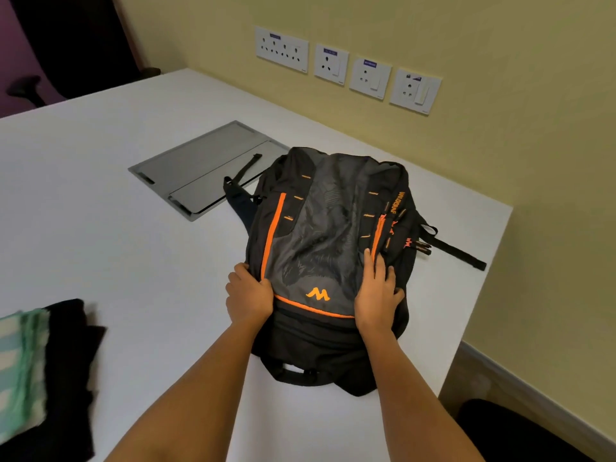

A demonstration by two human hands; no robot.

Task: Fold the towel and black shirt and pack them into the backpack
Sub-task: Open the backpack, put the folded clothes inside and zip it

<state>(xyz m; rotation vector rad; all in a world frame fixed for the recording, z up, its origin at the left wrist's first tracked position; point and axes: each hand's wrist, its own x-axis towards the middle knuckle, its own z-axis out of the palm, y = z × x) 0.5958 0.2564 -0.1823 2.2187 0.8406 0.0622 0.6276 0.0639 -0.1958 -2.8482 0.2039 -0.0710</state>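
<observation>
Holding: my left grip (250, 296) curls round the edge of the black-and-grey, orange-trimmed fabric backpack (320, 228), flat on the white worktop (133, 245), to steady it.
Right grip (376, 295): flat, fingers straight, pressing its front.
Clothes: green checked cloth towel (20, 355) and black fabric shirt (70, 345) wait well left, unpacked.

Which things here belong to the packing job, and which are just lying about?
For the job: backpack, towel, black shirt, left hand, right hand.
Just lying about: wall sockets, grey panel, chair.
</observation>
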